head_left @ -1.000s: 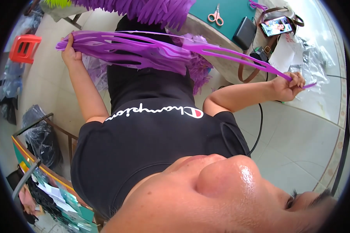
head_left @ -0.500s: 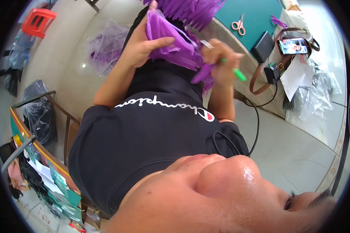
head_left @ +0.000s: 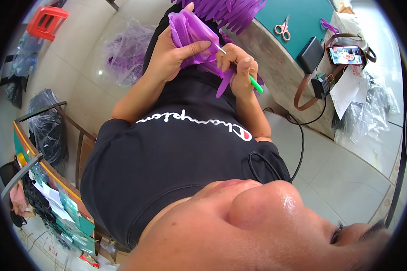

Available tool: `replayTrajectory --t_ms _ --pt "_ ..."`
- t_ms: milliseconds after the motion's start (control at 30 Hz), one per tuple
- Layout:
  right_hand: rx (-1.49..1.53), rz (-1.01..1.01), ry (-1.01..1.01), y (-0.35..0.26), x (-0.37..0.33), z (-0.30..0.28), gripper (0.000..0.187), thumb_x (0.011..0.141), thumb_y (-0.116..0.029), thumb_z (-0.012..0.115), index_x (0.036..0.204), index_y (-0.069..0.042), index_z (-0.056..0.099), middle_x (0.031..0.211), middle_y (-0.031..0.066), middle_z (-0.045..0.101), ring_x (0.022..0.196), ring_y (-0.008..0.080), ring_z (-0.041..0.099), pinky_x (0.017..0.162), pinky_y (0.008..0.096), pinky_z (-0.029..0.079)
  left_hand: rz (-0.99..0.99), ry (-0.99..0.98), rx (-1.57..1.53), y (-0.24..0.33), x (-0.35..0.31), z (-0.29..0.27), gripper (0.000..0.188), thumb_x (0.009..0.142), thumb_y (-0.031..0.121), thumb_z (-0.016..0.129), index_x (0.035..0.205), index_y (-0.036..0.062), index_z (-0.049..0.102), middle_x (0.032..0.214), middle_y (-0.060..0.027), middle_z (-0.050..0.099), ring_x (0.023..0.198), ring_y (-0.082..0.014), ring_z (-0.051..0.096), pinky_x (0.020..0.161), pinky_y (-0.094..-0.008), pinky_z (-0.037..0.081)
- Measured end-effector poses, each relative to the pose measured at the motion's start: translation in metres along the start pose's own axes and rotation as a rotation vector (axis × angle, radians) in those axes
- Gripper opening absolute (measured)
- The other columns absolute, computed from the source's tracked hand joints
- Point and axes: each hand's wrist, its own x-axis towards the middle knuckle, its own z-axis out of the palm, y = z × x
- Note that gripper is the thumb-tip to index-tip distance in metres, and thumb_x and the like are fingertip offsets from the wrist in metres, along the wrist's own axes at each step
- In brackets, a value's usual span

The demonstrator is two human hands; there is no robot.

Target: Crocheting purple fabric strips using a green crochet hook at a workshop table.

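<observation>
From where I stand, both hands are up close together above the lap. Left hand (head_left: 167, 58) has the purple sheet (head_left: 192, 29): thumb laid across its near face, other fingers mostly hidden behind, one fingertip poking past the top edge; pinching it, folded in loose layers. Right hand (head_left: 242, 70) is just beside it, fingers curled in and gripping a tool with a green handle (head_left: 256, 84) and thin pale shaft. Handle sticks out on the right of the hand, shaft points up-left at the sheet's edge; can't tell if the tip touches or goes in. A narrow purple tab (head_left: 224, 85) hangs below the right hand.

Thick bunch of purple strips (head_left: 235, 11) past the hands, by the edge of the teal tabletop (head_left: 309, 18). On the tabletop: scissors (head_left: 282, 31) with pink handles, small purple loop (head_left: 328, 26), black case (head_left: 310, 55). Farther right, lit phone (head_left: 346, 55) on a bag with a brown strap (head_left: 299, 95), black adapter (head_left: 320, 86), papers (head_left: 343, 95), crumpled clear plastic (head_left: 373, 108).

Floor on the left: clear bag (head_left: 126, 45) with purple pieces inside, red stool (head_left: 47, 22), dark bundle (head_left: 47, 128) wrapped in plastic.
</observation>
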Motion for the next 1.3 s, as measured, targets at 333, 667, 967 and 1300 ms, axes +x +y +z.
replayTrajectory --t_ms 333,667,967,1300 --pt "-0.073 0.048 0.0 0.003 0.0 -0.001 0.064 0.1 -0.05 0.03 0.066 0.001 0.048 0.068 0.0093 0.05 0.064 0.0168 0.047 0.059 0.0285 0.036 0.055 0.016 0.031 -0.003 -0.001 0.001 0.077 0.082 -0.006 0.066 0.147 0.0052 0.026 0.1 -0.0061 0.064 0.093 -0.0148 0.063 0.085 -0.0292 0.05" --pt "-0.173 0.065 0.855 0.005 0.05 -0.122 0.057 0.102 -0.045 0.034 0.062 -0.006 0.046 0.054 0.0035 0.044 0.047 0.012 0.04 0.046 0.0248 0.032 -0.529 -0.611 -0.23 0.011 0.002 -0.02 0.025 0.08 0.003 0.072 0.103 -0.0014 0.062 0.089 -0.0088 0.067 0.083 -0.016 0.065 0.075 -0.0276 0.052" --pt "-0.373 -0.093 0.219 -0.001 0.008 -0.024 0.053 0.098 -0.042 0.044 0.063 -0.003 0.048 0.064 0.0076 0.052 0.054 0.0175 0.047 0.049 0.0273 0.035 -0.081 0.073 -0.084 -0.015 0.003 -0.003 0.013 0.087 0.01 0.068 0.088 -0.0014 0.063 0.074 -0.008 0.065 0.064 -0.0133 0.063 0.062 -0.0261 0.051" --pt "-0.661 -0.252 -0.028 0.0 0.002 0.007 0.032 0.093 -0.024 0.058 0.072 0.001 0.058 0.069 0.0101 0.055 0.056 0.0233 0.056 0.05 0.0309 0.044 -0.008 0.121 -0.01 -0.018 0.002 0.003 0.013 0.087 0.011 0.068 0.09 -0.0012 0.063 0.075 -0.0067 0.066 0.066 -0.0119 0.063 0.062 -0.0239 0.05"
